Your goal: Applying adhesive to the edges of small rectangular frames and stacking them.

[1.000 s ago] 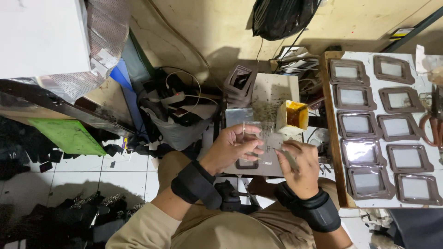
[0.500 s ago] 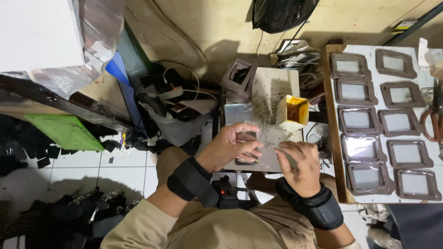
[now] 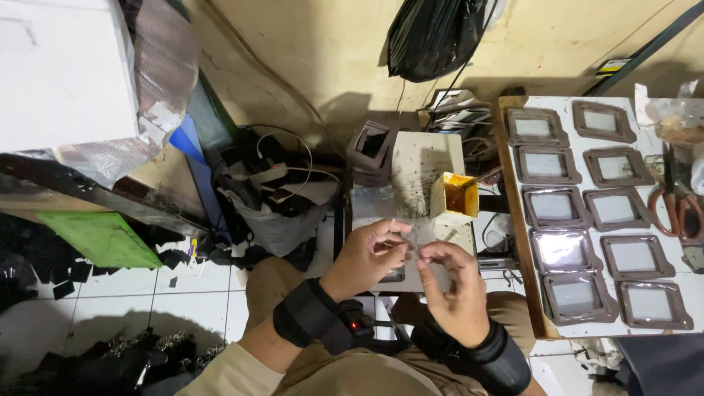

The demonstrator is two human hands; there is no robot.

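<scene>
Both hands meet over the small work surface (image 3: 414, 158) in front of the person's knees; the left hand (image 3: 364, 258) and the right hand (image 3: 453, 292) pinch a thin clear film piece (image 3: 419, 246) between thumb and fingertips, so each grip is closed on it, held just above the surface and near the yellow glue pot (image 3: 456, 196). The film is small and partly hidden by the fingers, so its edges are hard to tell; judging from this, the step is best done with a light pinch at the corners only, keeping fingertips off the middle, and holding the sheet flat and taut rather than bowed; the hands should stay clear of the glue pot, which stands close enough to be knocked. To the right, the white board (image 3: 561, 106) carries rows of dark frames (image 3: 551, 206) with pale windows; red-handled scissors (image 3: 678, 205) lie at its far edge, well apart from the hands.
</scene>
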